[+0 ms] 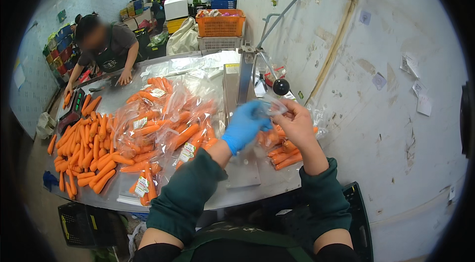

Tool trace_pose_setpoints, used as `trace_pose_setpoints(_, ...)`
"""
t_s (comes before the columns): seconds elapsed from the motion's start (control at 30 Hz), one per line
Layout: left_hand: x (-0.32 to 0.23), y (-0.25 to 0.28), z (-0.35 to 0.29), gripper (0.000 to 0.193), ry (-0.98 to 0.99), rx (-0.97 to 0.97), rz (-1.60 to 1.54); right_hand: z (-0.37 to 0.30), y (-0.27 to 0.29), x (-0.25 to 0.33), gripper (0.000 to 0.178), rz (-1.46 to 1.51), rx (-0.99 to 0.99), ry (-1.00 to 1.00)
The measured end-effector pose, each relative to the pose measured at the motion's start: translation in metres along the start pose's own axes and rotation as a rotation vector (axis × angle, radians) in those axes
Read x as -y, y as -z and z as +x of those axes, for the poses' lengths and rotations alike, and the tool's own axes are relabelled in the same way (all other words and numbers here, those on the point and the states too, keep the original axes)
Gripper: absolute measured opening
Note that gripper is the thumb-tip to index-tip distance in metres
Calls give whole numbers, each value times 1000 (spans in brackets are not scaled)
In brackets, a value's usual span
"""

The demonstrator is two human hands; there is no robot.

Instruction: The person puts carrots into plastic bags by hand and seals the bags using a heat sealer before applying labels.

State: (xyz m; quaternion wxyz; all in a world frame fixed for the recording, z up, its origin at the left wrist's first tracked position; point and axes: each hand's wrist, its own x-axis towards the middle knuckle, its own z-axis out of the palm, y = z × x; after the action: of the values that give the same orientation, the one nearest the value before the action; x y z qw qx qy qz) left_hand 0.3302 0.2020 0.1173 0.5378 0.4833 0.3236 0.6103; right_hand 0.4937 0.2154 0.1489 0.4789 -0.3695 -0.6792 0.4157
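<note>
In front of the lever device, my gloved left hand (246,126) and bare right hand (298,122) meet at the gathered part of a clear plastic bag (272,105). My fingers close on the film from both sides. Just below my right hand lie bagged carrots (284,152); I cannot tell whether they are in this same bag. The metal device (246,76) stands upright beyond my hands, its black ball knob (281,87) close above the bag. To the left, several filled carrot bags (170,123) with labels are heaped on the table.
Loose carrots (86,150) cover the table's left side by a scale (75,106). Across the table, a co-worker (106,47) reaches toward it. An orange crate (220,24) stands behind the table, a wall (386,128) runs along the right, and a dark crate (91,225) sits below left.
</note>
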Motion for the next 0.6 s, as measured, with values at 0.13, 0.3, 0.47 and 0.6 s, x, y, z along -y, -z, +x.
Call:
trace_pose_setpoints(0.13, -1, 58, 0, 19, 34, -318, 151, 17, 21, 26, 36, 146, -115, -35)
trace_pose_setpoints(0.3, 15, 68, -18, 23, -13, -490, -64, 40, 4, 29, 26, 86, 169, -10)
trace_pose_setpoints(0.47, 7, 65, -16, 18, -13, -405, 1, -140, -1, -100, 6, -539, 413, 163)
trace_pose_setpoints(0.6, -22, 50, -10, 11, -99, -267, 329, -125, -4, -82, 7, -441, 344, 136)
